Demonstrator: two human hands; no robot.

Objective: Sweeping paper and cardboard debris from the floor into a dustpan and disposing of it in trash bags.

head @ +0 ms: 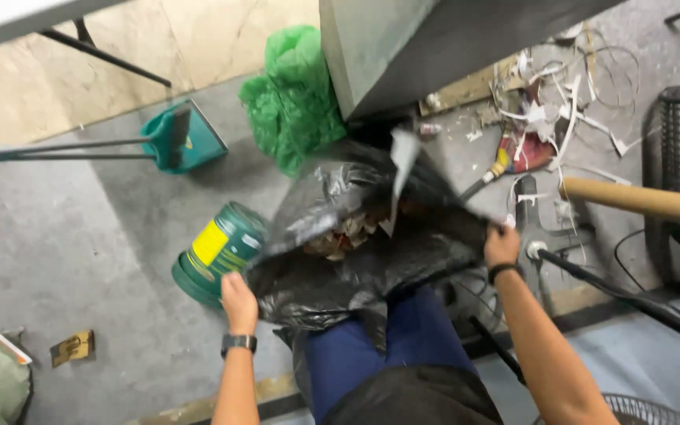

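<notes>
At mid-frame, the left hand and right hand are gripping a black trash bag by its rim. The limp, slippery film (scraps inside) is probably sagging, so bunched edges look like the safest hold.

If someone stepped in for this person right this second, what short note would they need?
Left hand: grips the near left edge of the black rubbish bag.
Right hand: grips the bag's right edge.
Bag: held open, scraps already inside.
Green tin: on its side by the left hand.
Done: some waste bagged.
Left: white strips and litter lie on the floor beyond.
</notes>
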